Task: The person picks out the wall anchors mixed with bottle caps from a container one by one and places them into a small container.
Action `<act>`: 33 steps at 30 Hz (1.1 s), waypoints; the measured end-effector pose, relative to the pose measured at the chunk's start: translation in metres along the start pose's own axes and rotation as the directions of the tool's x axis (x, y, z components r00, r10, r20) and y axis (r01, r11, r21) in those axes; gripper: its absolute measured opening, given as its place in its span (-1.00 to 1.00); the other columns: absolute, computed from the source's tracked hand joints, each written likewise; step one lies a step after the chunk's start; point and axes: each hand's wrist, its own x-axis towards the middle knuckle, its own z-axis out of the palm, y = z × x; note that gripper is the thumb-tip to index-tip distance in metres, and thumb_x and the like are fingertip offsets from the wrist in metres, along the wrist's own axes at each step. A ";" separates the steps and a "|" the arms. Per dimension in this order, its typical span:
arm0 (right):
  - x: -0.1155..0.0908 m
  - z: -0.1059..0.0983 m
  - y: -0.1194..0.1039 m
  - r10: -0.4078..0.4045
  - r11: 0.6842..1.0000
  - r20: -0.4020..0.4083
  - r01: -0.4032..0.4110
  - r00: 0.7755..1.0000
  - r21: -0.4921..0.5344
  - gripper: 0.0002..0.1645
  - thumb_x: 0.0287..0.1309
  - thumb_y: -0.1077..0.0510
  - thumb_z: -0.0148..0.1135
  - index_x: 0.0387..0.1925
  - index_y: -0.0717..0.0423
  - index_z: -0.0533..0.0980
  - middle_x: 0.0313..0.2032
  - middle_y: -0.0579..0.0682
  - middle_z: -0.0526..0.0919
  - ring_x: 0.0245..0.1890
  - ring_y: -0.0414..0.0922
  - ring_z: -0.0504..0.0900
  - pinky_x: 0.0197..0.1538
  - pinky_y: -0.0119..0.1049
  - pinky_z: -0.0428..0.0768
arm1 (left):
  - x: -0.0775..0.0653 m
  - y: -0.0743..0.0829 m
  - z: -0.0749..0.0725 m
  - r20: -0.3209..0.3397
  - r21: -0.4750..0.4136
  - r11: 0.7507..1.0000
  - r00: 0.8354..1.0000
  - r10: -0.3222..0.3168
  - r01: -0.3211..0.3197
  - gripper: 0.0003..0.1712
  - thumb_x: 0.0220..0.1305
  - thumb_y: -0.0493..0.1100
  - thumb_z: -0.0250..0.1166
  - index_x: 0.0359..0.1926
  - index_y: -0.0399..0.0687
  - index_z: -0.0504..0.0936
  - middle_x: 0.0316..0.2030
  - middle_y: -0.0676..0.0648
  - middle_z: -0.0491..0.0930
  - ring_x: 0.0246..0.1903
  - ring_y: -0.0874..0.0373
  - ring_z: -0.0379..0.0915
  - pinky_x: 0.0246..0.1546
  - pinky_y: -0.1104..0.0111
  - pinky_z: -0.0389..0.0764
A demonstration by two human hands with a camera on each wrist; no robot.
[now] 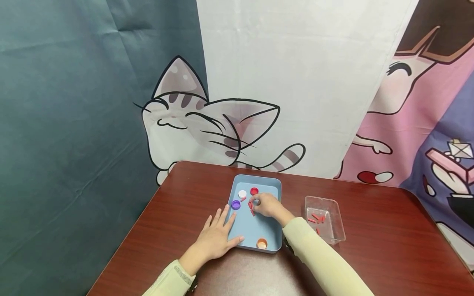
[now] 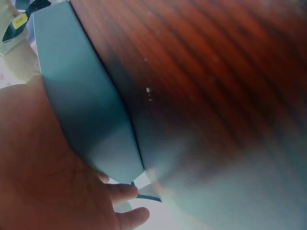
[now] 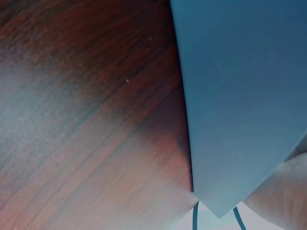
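Observation:
A shallow blue tray (image 1: pixel 255 230) lies on the table, with several short red sticks (image 1: pixel 253 212) in it. My right hand (image 1: pixel 267 204) reaches over its right side, thumb and forefinger curled together at a red stick (image 1: pixel 250 204) near the middle. Spread fingers of my left hand (image 1: pixel 214 239) rest along the tray's left edge, the thumb over its near left corner. Close to the right fingertips are a red cap (image 1: pixel 254 191), a white cap (image 1: pixel 242 194) and a purple cap (image 1: pixel 235 204). Both wrist views show mainly the tray's outer wall (image 2: pixel 86 86).
To the right of the tray stands a clear plastic box (image 1: pixel 335 222) with several red sticks (image 1: pixel 317 218) inside. An orange cap (image 1: pixel 262 243) sits in the tray's near right corner. Behind the brown table (image 1: pixel 177 197) hangs a cloth with a cartoon cat.

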 end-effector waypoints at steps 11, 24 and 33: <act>0.001 0.001 0.000 0.025 1.000 -0.002 -0.025 1.000 0.012 -0.74 0.13 0.22 0.47 -0.11 0.01 0.71 -0.37 -0.03 0.67 -0.40 -0.16 0.53 -0.32 -0.30 0.55 | 0.000 0.001 0.001 0.003 0.004 1.000 1.000 0.002 -0.002 -0.03 0.40 0.48 -0.04 0.58 -0.01 0.16 0.61 -0.19 -0.16 0.55 -0.27 -0.14 0.45 -0.23 0.03; -0.008 -0.002 0.002 -0.007 0.999 -0.061 0.010 0.998 0.045 -0.86 0.05 0.21 0.47 -0.29 0.06 0.70 -0.52 -0.12 0.63 -0.50 -0.22 0.51 -0.43 -0.36 0.50 | 0.000 0.001 0.001 0.013 -0.001 1.000 1.000 0.000 0.000 -0.03 0.40 0.47 -0.01 0.58 -0.02 0.17 0.61 -0.20 -0.14 0.55 -0.27 -0.13 0.44 -0.24 0.02; -0.021 -0.017 -0.002 -0.071 0.985 -0.135 0.091 0.988 0.149 -0.82 0.06 0.23 0.45 -0.24 0.11 0.71 -0.62 -0.17 0.54 -0.62 -0.26 0.44 -0.54 -0.40 0.42 | 0.001 0.001 -0.002 0.014 0.002 1.000 1.000 -0.012 0.012 -0.02 0.39 0.50 -0.04 0.58 0.00 0.16 0.61 -0.19 -0.15 0.55 -0.26 -0.14 0.45 -0.23 0.02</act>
